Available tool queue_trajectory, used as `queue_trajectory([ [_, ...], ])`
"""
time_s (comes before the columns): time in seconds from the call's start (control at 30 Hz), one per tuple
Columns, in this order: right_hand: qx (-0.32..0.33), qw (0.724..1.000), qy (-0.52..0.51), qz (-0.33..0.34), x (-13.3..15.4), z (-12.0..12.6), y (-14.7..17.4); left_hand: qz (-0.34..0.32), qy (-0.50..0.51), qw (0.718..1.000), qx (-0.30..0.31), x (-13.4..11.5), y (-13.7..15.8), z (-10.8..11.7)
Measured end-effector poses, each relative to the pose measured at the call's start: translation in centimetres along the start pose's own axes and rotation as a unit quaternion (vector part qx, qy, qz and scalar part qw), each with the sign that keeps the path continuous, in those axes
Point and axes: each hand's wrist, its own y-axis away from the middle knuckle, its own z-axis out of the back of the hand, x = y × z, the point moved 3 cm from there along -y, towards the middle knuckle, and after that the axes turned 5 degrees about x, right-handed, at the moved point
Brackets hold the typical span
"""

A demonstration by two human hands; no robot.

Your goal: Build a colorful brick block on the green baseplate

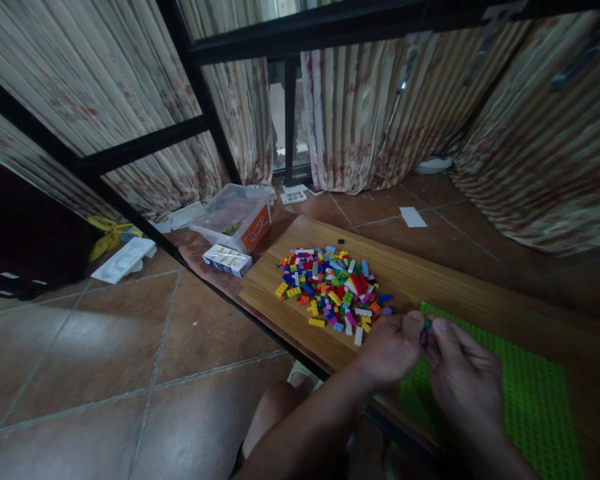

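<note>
My left hand (391, 348) and my right hand (463, 377) meet above the near left part of a green studded baseplate (537, 400). Both are closed, with thumbs and fingers pinched around small toy building bricks (427, 323). A bit of green and a bit of purple show between the fingertips; the rest is hidden, so I cannot tell how the pieces are joined. Just left of my hands, a loose pile of multicoloured toy bricks (330, 287) lies on the wooden board (280, 327).
A clear plastic tub (220, 217) with an orange label holds a few pieces at the board's far left end. Beside it lies a small white and purple box (227, 260). One dark brick (341, 241) sits apart from the pile. Black metal bars (140, 140) cross ahead, before curtains.
</note>
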Motion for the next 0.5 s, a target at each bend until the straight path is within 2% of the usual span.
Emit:
queue_trajectory([
  [0.13,0.038,0.991,0.126,0.007,0.6,0.3,-0.2,0.018,0.056,0.998,0.009,-0.4,0.2,0.8],
  [0.3,0.089,0.979,0.18,0.045,0.9,0.6,-0.7,0.045,0.106,0.993,0.021,-0.2,0.2,0.9],
  [0.4,0.071,0.972,0.21,0.082,1.0,0.7,-0.7,0.065,0.123,0.99,0.022,0.0,0.2,0.5],
  [0.5,0.017,0.971,0.221,0.085,1.0,0.6,-0.3,0.067,0.136,0.988,0.014,0.0,0.1,0.0],
])
